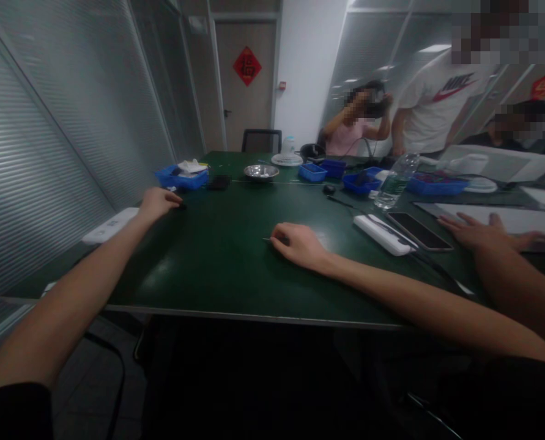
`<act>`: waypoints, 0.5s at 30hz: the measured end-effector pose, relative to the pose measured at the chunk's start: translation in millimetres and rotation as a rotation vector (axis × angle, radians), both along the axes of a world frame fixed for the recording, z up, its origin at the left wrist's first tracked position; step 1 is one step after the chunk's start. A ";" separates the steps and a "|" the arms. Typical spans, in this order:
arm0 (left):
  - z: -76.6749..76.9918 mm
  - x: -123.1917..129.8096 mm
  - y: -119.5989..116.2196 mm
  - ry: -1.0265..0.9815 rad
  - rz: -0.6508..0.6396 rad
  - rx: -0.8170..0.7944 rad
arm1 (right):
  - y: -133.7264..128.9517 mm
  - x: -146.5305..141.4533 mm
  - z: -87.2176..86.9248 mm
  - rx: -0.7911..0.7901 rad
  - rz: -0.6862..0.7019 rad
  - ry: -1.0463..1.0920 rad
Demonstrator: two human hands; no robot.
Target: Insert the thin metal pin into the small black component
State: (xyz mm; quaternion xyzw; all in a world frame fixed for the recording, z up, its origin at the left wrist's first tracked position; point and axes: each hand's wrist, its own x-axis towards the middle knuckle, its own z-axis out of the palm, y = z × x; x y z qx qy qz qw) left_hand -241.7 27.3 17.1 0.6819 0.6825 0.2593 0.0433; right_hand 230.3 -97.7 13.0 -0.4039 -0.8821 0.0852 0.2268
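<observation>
At the table's left side my left hand [155,203] is closed in a pinch, its fingertips on a small black object [181,206] whose kind I cannot make out. It is just in front of a blue basket [183,179] with white tissue and other items in it. My right hand [300,245] rests on the green tabletop [217,263] near the middle, fingers curled. A thin, pale, pin-like piece [266,239] sticks out to the left from its fingers; the rest is hidden in the hand.
A steel bowl [261,174] and a flat black item [218,182] stand farther back. To the right are a white power strip [382,234], a phone [419,231], a water bottle [395,183] and blue baskets [312,173]. Another person's hands [478,231] rest at the right.
</observation>
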 end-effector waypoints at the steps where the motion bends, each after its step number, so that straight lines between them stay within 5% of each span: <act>1: -0.7 -1.1 1.1 -0.022 -0.001 -0.009 | 0.0 0.0 0.0 0.001 -0.002 -0.003; 15: -5.0 -10.9 7.6 -0.137 -0.011 -0.116 | -1.7 -0.5 2.1 -0.011 -0.003 -0.020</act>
